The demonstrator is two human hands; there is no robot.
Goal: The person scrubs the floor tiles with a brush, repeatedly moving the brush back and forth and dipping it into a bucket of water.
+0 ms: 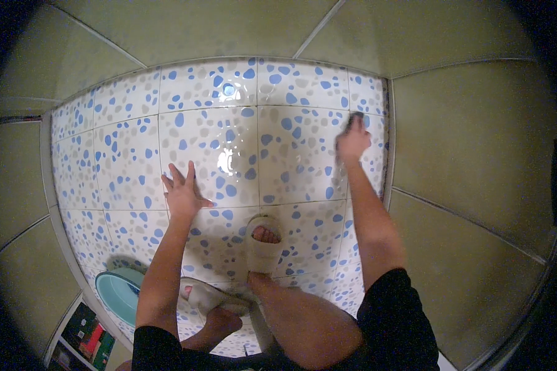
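Observation:
My left hand (184, 196) rests on the wet floor tiles (213, 182) with its fingers spread, holding nothing. Over at the right, my right hand (354, 143) is closed around a dark, small object (355, 119) pressed to the floor near the wall. Motion blur and my fingers hide most of that object, so its kind cannot be made out. White tiles with blue and grey pebble-like spots make up the floor, and water gleams on them between my hands.
A turquoise basin (119, 295) stands at the lower left, beside a low shelf (83, 334) with colored items. Olive wall tiles (464, 123) border the floor. My feet are in light slippers (265, 255), between my arms.

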